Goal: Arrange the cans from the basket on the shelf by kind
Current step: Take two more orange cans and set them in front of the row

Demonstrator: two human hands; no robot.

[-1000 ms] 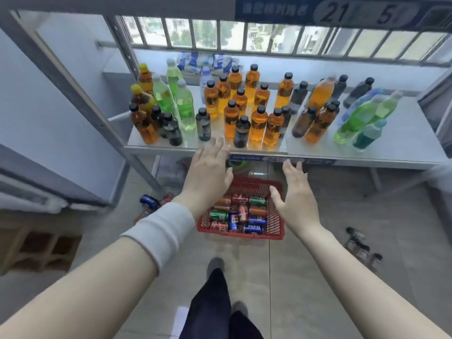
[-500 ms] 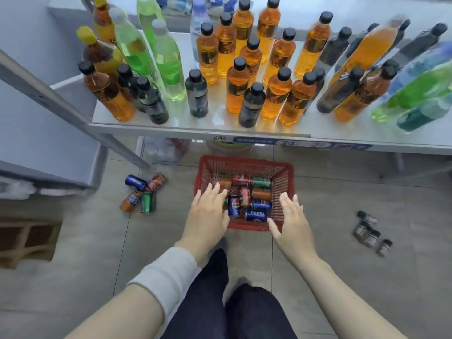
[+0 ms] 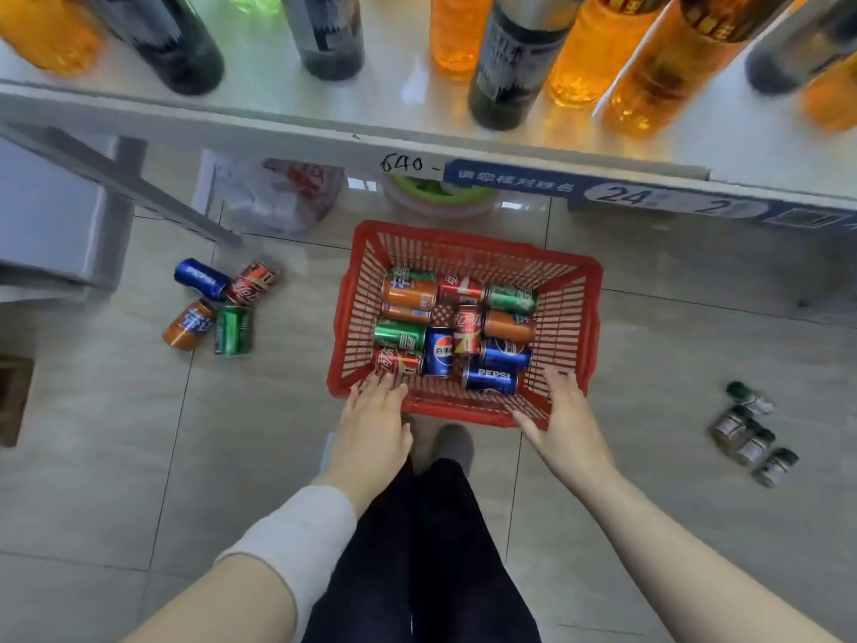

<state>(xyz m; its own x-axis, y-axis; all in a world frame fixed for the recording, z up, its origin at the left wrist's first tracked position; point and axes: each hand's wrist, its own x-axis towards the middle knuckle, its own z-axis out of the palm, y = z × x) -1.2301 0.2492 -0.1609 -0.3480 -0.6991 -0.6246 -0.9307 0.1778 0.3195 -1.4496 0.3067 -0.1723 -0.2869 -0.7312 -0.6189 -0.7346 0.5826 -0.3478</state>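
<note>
The left hand (image 3: 375, 424) and the right hand (image 3: 568, 417) are at the near rim of the red basket (image 3: 463, 236) on the floor (image 3: 222, 457) below the shelf (image 3: 324, 141), fingers straight, gripping nothing. I think it is better to lift it level, or the cans (image 3: 457, 331) will roll.

Basket (image 3: 468, 236): on the floor (image 3: 139, 457) before me, below the shelf (image 3: 324, 132) edge.
Cans (image 3: 457, 331): lying in the basket.
Loose cans (image 3: 218, 306): on the floor, left of the basket.
Small jars (image 3: 751, 433): on the floor, well to the right.
Bottles (image 3: 505, 62): on the shelf.
My left hand (image 3: 373, 420) and right hand (image 3: 568, 415): at the basket's near rim.
</note>
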